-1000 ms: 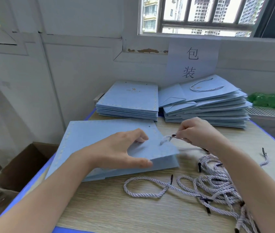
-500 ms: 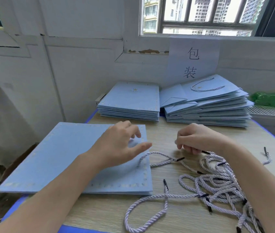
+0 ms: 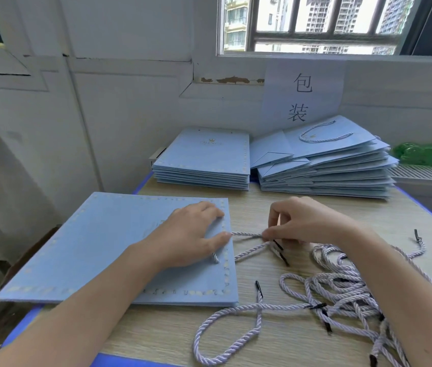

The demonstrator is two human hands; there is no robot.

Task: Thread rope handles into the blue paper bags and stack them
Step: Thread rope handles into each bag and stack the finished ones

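A flat blue paper bag (image 3: 98, 250) lies on the wooden table (image 3: 156, 332) at the front left, overhanging its left edge. My left hand (image 3: 191, 234) rests flat on the bag's right part, fingers straight, pressing it down. A pale twisted rope handle (image 3: 246, 234) runs out from the bag's right edge. My right hand (image 3: 304, 221) pinches that rope just right of the bag. A short bit of rope (image 3: 215, 258) pokes up through the bag below my left thumb.
A tangled pile of rope handles (image 3: 341, 290) with black tips covers the table's front right. Two stacks of blue bags stand at the back: a neat stack (image 3: 204, 160) and a fanned stack (image 3: 326, 165) with a rope on top. A green bottle (image 3: 426, 154) lies far right.
The bag went from lifted and held to lying flat under my left hand. My right hand moved down and closer to the bag's edge and now pinches the rope.
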